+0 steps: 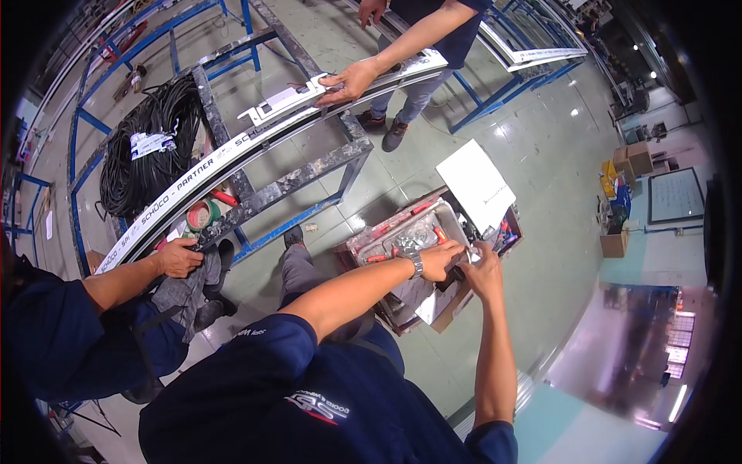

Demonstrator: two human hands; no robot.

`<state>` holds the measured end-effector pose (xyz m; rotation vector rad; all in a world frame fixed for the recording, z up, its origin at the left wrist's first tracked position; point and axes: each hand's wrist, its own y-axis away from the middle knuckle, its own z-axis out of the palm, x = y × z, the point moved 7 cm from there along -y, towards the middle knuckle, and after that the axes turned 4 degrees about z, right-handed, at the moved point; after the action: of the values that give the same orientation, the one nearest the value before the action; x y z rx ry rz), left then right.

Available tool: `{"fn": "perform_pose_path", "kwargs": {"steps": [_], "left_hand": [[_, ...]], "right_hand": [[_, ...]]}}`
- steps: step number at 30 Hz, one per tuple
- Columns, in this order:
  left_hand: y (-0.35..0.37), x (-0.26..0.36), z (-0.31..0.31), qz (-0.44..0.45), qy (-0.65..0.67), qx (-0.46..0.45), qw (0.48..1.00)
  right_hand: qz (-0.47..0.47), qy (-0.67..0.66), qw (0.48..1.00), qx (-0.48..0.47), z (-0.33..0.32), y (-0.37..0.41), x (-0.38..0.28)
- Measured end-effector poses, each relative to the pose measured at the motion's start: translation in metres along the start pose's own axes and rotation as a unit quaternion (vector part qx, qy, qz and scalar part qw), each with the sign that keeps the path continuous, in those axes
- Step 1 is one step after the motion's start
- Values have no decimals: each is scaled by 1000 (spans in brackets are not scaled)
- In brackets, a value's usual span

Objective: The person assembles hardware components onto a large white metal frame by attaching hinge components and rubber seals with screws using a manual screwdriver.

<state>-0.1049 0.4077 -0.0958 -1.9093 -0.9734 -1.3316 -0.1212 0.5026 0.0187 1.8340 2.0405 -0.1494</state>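
Note:
Over a tool tray [402, 319] on a cart, my left hand [440, 260], with a watch at its wrist, has its fingers curled near a small pale piece [472, 257]. My right hand [483, 271] pinches at that same piece from the other side, its fingertips close to my left ones. The piece is too small to make out. Beneath the hands the tray holds red-handled tools [440, 234], clear bags [420, 236] and papers. A white sheet [475, 185] lies at the cart's far edge.
A long white profile [182, 188] rests on a metal frame [309, 170] at the left, with a cable coil [151, 147] behind. A co-worker's hand [352, 81] touches a white part; another co-worker's hand [180, 257] is at the profile's near end. Boxes [638, 158] stand at right.

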Motion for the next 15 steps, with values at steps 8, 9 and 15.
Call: {"fn": "perform_pose_path", "kwargs": {"steps": [8,9,15], "left_hand": [[3,18,-15,-49,77,42,995],[5,13,-16,-44,88,89,991],[1,-12,4,-23,97,103,990]], "right_hand": [[116,-378,916,-67,17,1,18],[80,-304,949,-22,12,6,19],[49,24,991,119,16,54,12]]}}
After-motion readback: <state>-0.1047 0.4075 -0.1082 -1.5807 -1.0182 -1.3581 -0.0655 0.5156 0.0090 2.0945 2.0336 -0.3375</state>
